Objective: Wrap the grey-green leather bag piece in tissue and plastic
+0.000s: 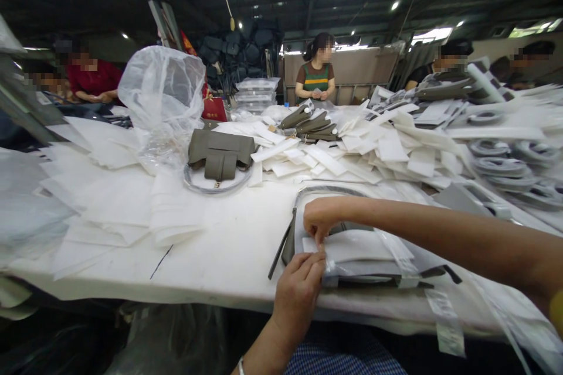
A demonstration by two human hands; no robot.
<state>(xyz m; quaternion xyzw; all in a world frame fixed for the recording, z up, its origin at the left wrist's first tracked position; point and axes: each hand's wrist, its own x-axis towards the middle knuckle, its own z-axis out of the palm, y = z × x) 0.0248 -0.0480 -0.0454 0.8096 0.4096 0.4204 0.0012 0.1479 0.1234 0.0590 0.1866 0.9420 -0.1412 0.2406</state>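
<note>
right at the near edge, blue checked cloth (pixel 343 356) covers my lap, and a pale bracelet (pixel 240 367) circles my left wrist. my left hand (pixel 301 284) comes up from below, its fingers bent and lying close together. my right hand (pixel 320 220) reaches across from the right, fingers curled downward, their tips meeting the left ones at the left end of a white padding piece (pixel 360 246). i can't tell whether either hand pinches the padding or only presses it; the tips are too crowded.

that padding lies over an olive bag (pixel 288 243), which rests flat at the near right edge of the white tabletop (pixel 246 225), partly hidden beneath the wrapping and my right forearm. a dark strap (pixel 281 244) slants off its left side. clear strips of tape (pixel 446 323) hang over the table's edge, farther right.

to the left lie overlapping white sheets (pixel 109 202). beyond my hands, left of centre, sits another olive bag (pixel 222 151) with a wrapped loop (pixel 215 190) at its near side, and just behind it a puffed clear plastic bag (pixel 162 85). on the far right, white padding strips (pixel 382 149) pile up near wrapped grey coils (pixel 501 167).

farthest, a co-worker in a striped top (pixel 314 75) brings both hands together.
</note>
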